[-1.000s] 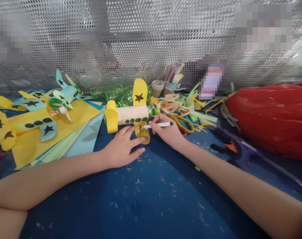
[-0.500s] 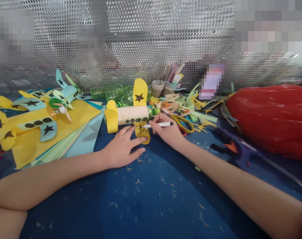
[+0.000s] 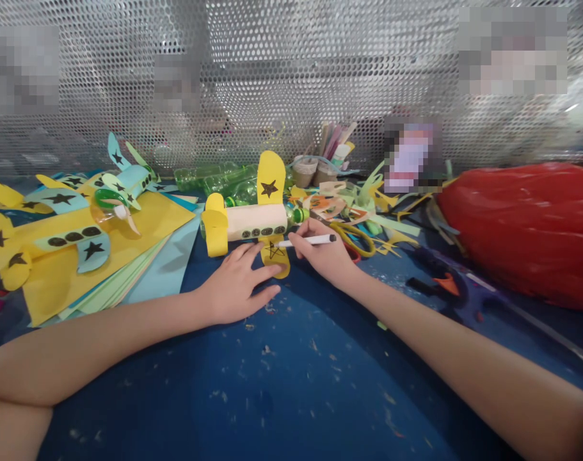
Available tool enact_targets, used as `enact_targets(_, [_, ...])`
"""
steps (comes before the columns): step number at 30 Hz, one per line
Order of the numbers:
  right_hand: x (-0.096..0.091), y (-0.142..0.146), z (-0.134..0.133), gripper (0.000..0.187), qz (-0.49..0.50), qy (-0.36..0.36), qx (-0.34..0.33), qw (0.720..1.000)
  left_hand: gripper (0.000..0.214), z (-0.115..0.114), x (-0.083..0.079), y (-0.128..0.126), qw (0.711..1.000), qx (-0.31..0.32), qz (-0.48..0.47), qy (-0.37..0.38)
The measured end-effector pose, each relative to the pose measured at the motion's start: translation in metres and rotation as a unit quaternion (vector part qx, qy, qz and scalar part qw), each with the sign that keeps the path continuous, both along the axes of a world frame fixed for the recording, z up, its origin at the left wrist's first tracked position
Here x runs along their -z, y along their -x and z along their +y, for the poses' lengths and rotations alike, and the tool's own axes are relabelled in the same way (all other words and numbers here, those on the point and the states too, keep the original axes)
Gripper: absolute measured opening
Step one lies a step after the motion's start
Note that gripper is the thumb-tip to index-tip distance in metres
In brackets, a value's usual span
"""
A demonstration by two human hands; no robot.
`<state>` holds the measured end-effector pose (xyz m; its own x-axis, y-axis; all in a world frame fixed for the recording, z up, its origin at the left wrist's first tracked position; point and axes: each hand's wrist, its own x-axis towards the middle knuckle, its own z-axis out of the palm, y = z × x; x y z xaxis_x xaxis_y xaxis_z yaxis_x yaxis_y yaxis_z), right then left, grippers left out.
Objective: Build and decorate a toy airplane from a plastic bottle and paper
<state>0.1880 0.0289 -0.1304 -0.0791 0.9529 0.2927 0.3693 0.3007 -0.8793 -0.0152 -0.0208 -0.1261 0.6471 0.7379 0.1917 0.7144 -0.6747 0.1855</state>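
A toy plane [image 3: 253, 221] made from a bottle, with a cream body and yellow paper wings, lies on the blue table [image 3: 291, 384]. My right hand [image 3: 322, 253] grips a white marker [image 3: 306, 241] whose tip rests on a star outline on the near yellow wing [image 3: 278, 256]. My left hand [image 3: 238, 282] lies flat beside that wing, its fingers pressing the wing's lower edge. A filled black star shows on the far upright wing.
Finished paper planes [image 3: 70, 218] sit on a stack of coloured paper [image 3: 103, 269] at left. Yellow scissors [image 3: 353, 238], paper scraps and cups of supplies lie behind my right hand. A glue gun [image 3: 445, 288] and a red plastic bag [image 3: 526, 224] are at right. A perforated metal screen stands behind.
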Motion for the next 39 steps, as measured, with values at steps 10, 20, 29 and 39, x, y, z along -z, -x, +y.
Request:
enact_targets(10, [-0.001,0.0005,-0.0007,0.021,-0.002,-0.003,0.008,1.0,0.04,-0.0004,-0.0003,-0.0004,1.0,0.0,0.001,-0.005])
enact_targets(20, [0.0017,-0.0013,0.0019,0.021,0.003,-0.005,0.007,1.0,0.04,-0.0002,-0.0001,-0.0004,1.0,-0.002,-0.003,-0.003])
enact_targets(29, [-0.0001,0.0003,0.0,0.022,0.0,0.002,-0.001,1.0,0.04,-0.0003,-0.001,-0.0005,1.0,-0.002,0.004,-0.003])
enact_targets(39, [-0.0007,0.0002,-0.0002,0.023,-0.006,0.0,-0.005,1.0,0.041,0.0002,-0.0005,-0.0008,1.0,-0.001,0.001,-0.007])
